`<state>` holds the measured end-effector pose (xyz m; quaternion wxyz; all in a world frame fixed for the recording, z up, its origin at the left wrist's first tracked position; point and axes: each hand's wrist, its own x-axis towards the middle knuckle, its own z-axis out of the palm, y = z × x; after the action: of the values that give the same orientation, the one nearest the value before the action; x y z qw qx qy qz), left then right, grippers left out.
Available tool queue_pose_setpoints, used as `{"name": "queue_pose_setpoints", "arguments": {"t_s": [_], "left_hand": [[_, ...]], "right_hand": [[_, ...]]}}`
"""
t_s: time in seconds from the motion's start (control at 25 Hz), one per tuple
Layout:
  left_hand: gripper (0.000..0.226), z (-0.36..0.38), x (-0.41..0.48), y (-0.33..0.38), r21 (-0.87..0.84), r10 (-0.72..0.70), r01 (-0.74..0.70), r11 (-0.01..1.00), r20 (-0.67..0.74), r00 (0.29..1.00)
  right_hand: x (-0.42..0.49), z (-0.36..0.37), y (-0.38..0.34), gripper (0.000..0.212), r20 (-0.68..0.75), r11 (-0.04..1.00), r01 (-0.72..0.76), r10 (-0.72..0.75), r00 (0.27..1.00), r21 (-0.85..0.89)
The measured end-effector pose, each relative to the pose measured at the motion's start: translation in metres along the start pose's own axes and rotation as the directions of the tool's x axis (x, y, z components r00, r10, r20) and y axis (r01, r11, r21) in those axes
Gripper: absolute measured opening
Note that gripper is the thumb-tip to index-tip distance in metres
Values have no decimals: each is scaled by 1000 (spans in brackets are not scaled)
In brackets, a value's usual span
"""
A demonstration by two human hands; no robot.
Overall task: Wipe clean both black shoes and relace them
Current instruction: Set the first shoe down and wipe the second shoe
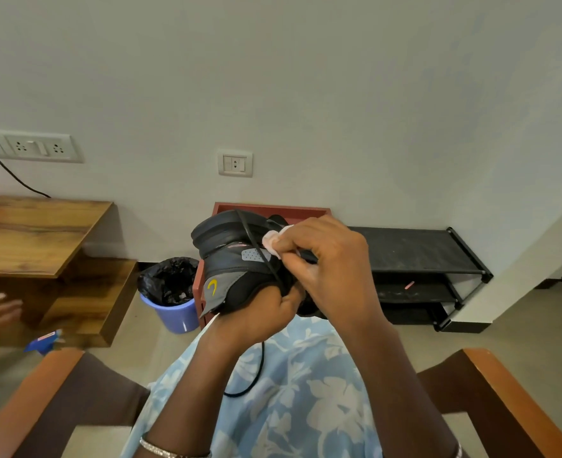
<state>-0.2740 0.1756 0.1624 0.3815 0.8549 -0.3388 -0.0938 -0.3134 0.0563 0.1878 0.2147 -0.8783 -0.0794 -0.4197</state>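
Item: black shoe [227, 269], held above lap, sole apparently turned up (view poor). Left grip [260, 314] curled under upper, clasping it. Right grip [331, 259] pinching pale wipe [270, 240] against side panel. Lace [259, 365] dangling loose. Likely light; soft upper, stiff sole. Best held at sole or heel.
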Motion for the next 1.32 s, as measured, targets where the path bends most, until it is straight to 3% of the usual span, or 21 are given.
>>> {"name": "queue_pose_setpoints", "arguments": {"t_s": [0.16, 0.32, 0.48, 0.68, 0.92, 1.12, 1.32], "left_hand": [[40, -4, 2, 3, 25, -87, 86, 996, 26, 996], [31, -7, 5, 2, -4, -138, 138, 990, 45, 989], [21, -1, 7, -8, 1, -92, 92, 996, 91, 992], [40, 0, 6, -14, -32, -45, 45, 998, -15, 999], [41, 5, 9, -22, -105, -69, 73, 992, 34, 997], [44, 2, 9, -20, -64, -63, 65, 996, 38, 997], [30, 6, 7, -18, -84, -43, 52, 995, 111, 993]], "right_hand": [[14, 6, -2, 5, -2, 998, 61, -61, 998, 13], [15, 12, -5, 6, -99, 990, -1, 15, 995, 144], [18, 20, -18, 6, -105, 983, -6, 25, 994, 182], [6, 13, 2, 3, -30, 990, -19, 23, 999, 142], [2, 4, 12, 7, 85, 999, -36, 33, 996, 33], [2, 5, 13, 4, 37, 995, -53, 50, 998, 89], [15, 19, -15, 4, -40, 985, 14, -8, 999, 170]]}}
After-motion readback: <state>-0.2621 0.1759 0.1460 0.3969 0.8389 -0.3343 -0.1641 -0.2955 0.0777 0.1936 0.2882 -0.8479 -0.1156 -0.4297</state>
